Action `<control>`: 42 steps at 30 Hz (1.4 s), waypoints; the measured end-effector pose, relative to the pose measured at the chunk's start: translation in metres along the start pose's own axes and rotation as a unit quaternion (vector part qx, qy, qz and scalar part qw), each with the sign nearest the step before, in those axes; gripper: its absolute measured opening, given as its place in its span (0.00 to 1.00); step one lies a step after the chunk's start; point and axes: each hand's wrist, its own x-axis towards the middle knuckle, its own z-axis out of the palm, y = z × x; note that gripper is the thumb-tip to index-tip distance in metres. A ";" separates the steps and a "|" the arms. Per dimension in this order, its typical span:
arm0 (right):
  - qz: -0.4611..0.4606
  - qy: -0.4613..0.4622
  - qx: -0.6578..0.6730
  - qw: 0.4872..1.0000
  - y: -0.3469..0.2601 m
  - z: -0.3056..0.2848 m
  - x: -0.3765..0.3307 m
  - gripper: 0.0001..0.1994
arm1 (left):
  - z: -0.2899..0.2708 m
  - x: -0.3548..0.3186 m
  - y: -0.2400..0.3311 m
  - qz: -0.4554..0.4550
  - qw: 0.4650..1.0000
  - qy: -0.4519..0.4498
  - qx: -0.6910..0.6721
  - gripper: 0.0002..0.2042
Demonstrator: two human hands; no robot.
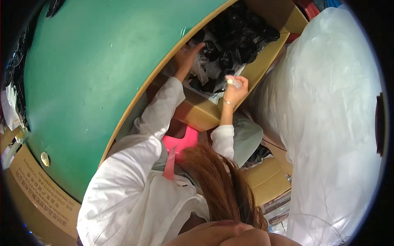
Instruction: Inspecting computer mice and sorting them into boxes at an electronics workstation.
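Note:
A cardboard box (196, 110) stands below the table edge, with many black plastic pieces (246, 28) inside, some seemingly in clear wrapping. My left hand (185, 61) reaches into its left side, beside a crumpled clear plastic bag (200, 70). One finger or thumb stretches out toward the black pieces; the other fingers are partly hidden in shadow by the table rim. Over the near right corner, my right hand (234, 92) is closed, fingers bent round a small whitish piece (234, 83) whose kind I cannot make out.
A green tabletop (94, 74) with a raised tan rim fills the left. A small crumpled pale scrap (45, 159) lies on it. On the right bulges a large translucent plastic bag (328, 102). A printed carton (45, 197) stands at lower left; a pink strap-like thing (182, 141) is near my lap.

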 end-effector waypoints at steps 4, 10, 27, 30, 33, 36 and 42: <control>-0.022 -0.017 -0.057 0.998 -0.009 -0.003 -0.002 0.08 | -0.012 0.005 0.001 0.030 0.995 -0.049 0.079 0.13; -0.065 -0.014 -0.029 0.997 -0.026 -0.008 0.004 0.06 | -0.010 0.005 0.020 0.170 0.981 -0.023 0.090 0.20; 0.036 -0.030 0.121 0.992 -0.001 -0.026 0.008 0.12 | -0.028 -0.036 0.035 -0.208 0.865 -0.454 -0.039 0.23; 0.044 -0.018 0.058 0.997 -0.002 -0.032 0.007 0.14 | -0.021 -0.029 0.041 -0.115 0.905 -0.406 0.052 0.19; 0.007 -0.076 0.046 0.996 -0.012 -0.046 0.010 0.18 | -0.013 -0.028 0.054 -0.038 0.908 -0.407 0.093 0.16; -0.036 -0.189 0.116 0.974 -0.038 -0.061 0.013 0.30 | -0.007 -0.032 0.082 0.047 0.891 -0.437 0.116 0.11; -0.119 -0.258 0.207 0.936 -0.129 -0.069 -0.021 0.38 | 0.010 -0.078 0.181 0.039 0.864 -0.496 -0.076 0.11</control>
